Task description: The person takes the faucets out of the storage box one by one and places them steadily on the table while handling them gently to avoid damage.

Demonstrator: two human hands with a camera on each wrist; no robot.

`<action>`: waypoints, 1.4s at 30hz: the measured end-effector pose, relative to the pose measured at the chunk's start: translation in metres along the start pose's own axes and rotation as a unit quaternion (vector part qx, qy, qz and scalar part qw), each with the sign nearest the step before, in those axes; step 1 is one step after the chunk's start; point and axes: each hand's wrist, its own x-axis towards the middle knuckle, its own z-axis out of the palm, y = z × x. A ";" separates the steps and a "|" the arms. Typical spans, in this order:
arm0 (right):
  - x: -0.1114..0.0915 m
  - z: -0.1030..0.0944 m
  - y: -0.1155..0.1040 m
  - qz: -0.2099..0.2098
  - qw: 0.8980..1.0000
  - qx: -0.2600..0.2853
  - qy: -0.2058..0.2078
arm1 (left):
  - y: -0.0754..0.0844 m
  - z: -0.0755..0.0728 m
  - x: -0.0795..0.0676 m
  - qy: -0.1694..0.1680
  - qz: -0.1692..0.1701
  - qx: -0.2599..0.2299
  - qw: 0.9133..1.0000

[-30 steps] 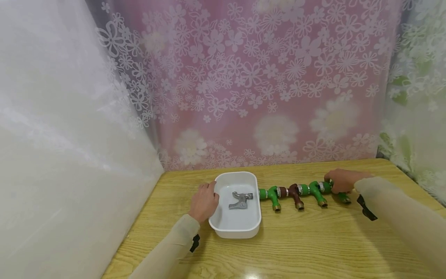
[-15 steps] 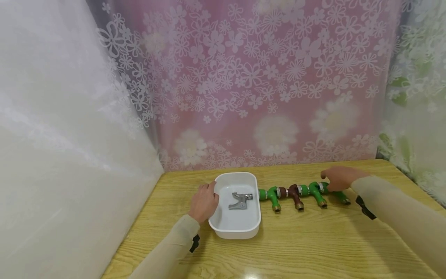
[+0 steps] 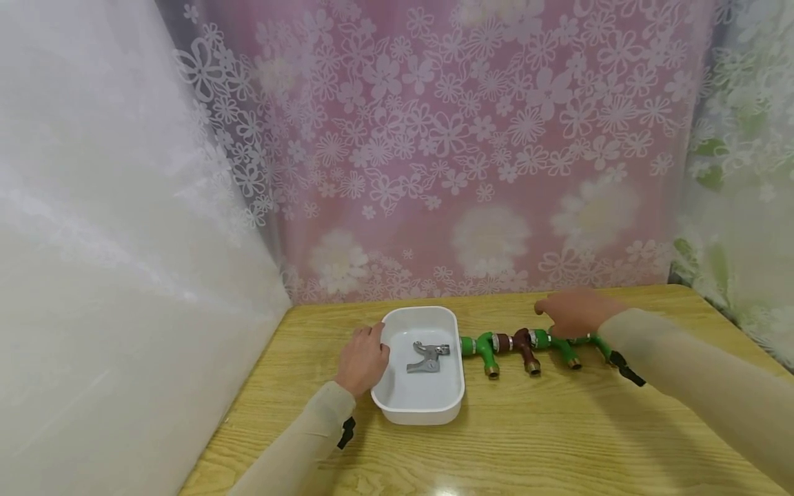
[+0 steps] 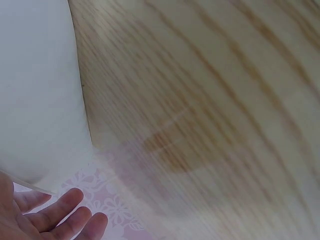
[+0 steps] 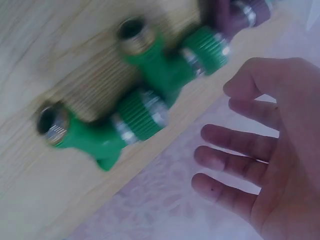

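My left hand [image 3: 362, 359] rests at the left rim of a white plastic basin [image 3: 418, 411]; its fingers look loose and partly straight beside the basin's wall [image 4: 37, 90] in the left wrist view. A silver-grey tap [image 3: 428, 357] lies inside the basin. To the right, a row of taps lies on the table: a green tap [image 3: 486, 351], a maroon tap [image 3: 526, 348] and two more green taps. Over this row hovers my right hand [image 3: 577, 313], holding nothing, partly hiding the two right-hand ones. Its spread fingers stand apart from the green tap [image 5: 155, 65] in the right wrist view.
The taps lie on a wood-grain table [image 3: 527, 441]. Behind it hangs a pink flowered curtain [image 3: 434, 172]. A pale sheet [image 3: 124, 241] runs along the left side, and a green-and-white curtain [image 3: 744, 172] hangs at the right.
My right hand has let go of the rightmost green tap, lifted and moved left above the row. My left hand and the basin have stayed put.
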 end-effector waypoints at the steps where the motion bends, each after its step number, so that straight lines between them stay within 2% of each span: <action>1: 0.003 -0.001 -0.005 -0.006 1.000 -0.006 0.004 | 0.000 0.000 0.000 0.000 -0.002 0.001 1.000; 8: 0.020 -0.015 -0.044 -0.059 0.997 -0.042 0.021 | -0.002 -0.001 0.000 -0.006 -0.007 0.001 1.000; 16: 0.037 -0.024 -0.082 -0.098 0.995 -0.032 0.021 | -0.003 -0.001 0.000 -0.013 -0.017 0.011 1.000; 28: 0.060 -0.038 -0.132 -0.174 0.984 -0.038 0.018 | -0.003 -0.003 0.002 -0.014 -0.013 0.009 1.000; 33: 0.074 -0.039 -0.147 -0.173 0.984 -0.043 -0.009 | -0.003 -0.003 0.000 -0.014 -0.008 0.005 1.000; 42: 0.088 -0.044 -0.167 -0.166 0.984 -0.016 -0.062 | -0.002 -0.002 0.002 -0.012 -0.007 -0.006 1.000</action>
